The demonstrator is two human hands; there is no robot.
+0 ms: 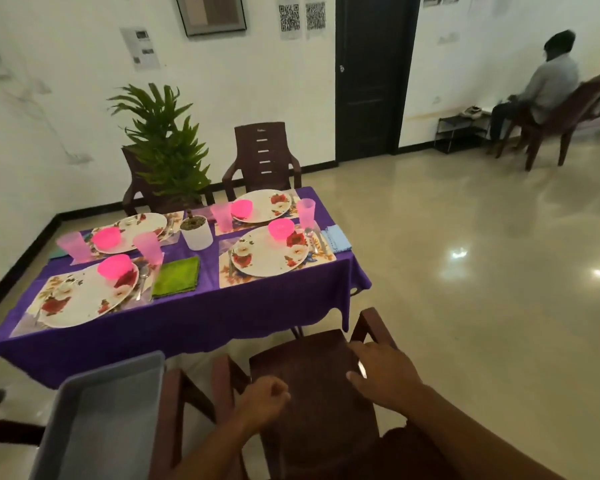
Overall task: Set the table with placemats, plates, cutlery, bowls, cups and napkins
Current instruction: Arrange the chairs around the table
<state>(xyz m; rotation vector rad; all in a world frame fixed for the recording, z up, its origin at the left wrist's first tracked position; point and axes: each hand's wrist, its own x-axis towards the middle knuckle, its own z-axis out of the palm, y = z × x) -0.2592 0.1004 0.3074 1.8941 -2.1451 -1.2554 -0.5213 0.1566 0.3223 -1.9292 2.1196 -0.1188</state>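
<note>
- I have both hands low in the frame over the dark brown plastic armchair (312,386). My right hand (383,374) lies spread, fingers wide, flat on the seat or backrest top and holding nothing. My left hand (262,403) is curled into a loose fist beside it, also holding nothing as far as I can see.
- The table under the purple cloth (187,306) sits in the left centre of the frame, and it looks close to fully set. It has four floral placemats, each with a white flowered plate such as the nearest one (84,296), plus pink bowls, translucent pink cups and cutlery.
- A green cloth napkin (176,276) lies right of the near plate, and a pale blue napkin (336,238) is at the table's right edge. The far settings' napkins I can't make out clearly.
- The grey plastic tray (101,420) at lower left looks empty, so I judge the laying out is done.
- The step in hand seems to be placing this chair. I'd grip both sides evenly and slide it straight toward the right-hand setting, stopping before the hanging cloth so it doesn't snag and drag the plates.
</note>
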